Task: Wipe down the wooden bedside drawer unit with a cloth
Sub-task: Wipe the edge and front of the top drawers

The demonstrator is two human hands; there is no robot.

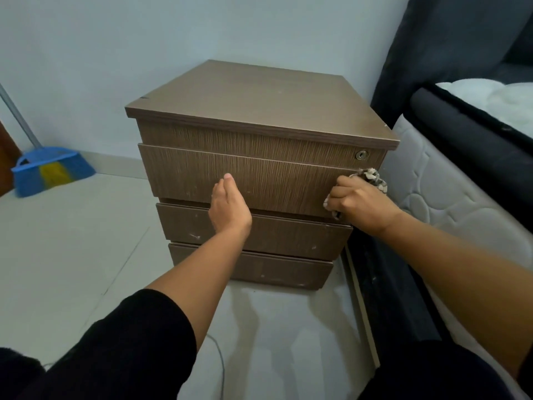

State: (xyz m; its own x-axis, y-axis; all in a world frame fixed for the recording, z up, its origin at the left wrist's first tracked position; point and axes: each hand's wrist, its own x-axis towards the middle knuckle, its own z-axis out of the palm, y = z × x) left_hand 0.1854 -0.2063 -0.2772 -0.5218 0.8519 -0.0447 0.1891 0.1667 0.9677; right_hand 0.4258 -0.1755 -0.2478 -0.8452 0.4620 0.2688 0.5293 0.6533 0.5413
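A brown wooden bedside drawer unit [259,111] stands on the floor against the wall, with several drawer fronts and a small round lock [361,154] at the top right. My right hand [360,204] is closed around a patterned grey and white cloth [372,177] and presses it against the right end of the large upper drawer front. My left hand [229,207] rests flat on the middle of that same drawer front, fingers together, holding nothing. Part of the cloth is hidden inside my fist.
A bed with a white quilted mattress [450,192] and dark frame [467,134] stands close on the right of the unit. A blue broom [52,168] leans against the wall at the left. Pale floor tiles [72,255] spread out left and in front.
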